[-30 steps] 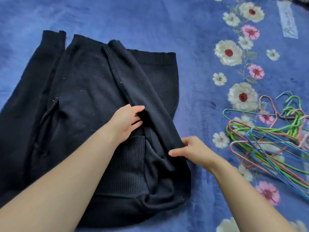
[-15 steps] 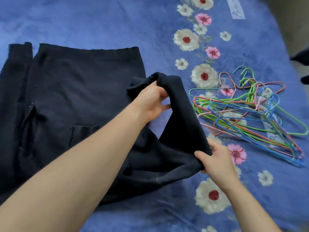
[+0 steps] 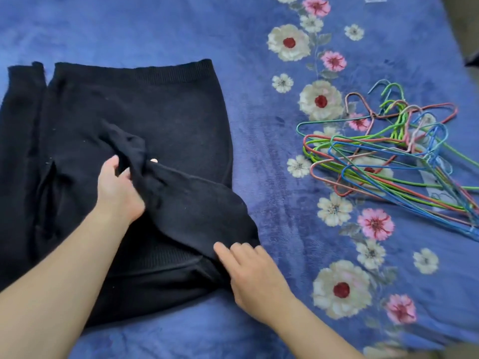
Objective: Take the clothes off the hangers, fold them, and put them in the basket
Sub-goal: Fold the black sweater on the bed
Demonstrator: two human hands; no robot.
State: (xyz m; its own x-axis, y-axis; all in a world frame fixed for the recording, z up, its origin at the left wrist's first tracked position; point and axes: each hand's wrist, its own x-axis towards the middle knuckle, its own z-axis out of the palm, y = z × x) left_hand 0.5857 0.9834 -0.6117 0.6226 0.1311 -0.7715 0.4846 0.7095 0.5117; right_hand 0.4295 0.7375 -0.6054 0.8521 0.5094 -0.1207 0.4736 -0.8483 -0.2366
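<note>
Black knit sweater point(image 3: 145, 120) lay flat on the blue floral blanket point(image 3: 272, 177), left of a pile of wire hangers point(image 3: 394, 156). Left hand point(image 3: 118, 189) reached forward, fingers pinching the sleeve point(image 3: 191, 200) folded across the body. Right hand point(image 3: 255, 274) lay palm-down, fingers slightly spread on the sleeve's shoulder end.

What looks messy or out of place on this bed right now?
The wire hangers lie in a tangled heap on the blue floral blanket, right of the black sweater. The sweater's folded-over sleeve is bunched, not flat.
</note>
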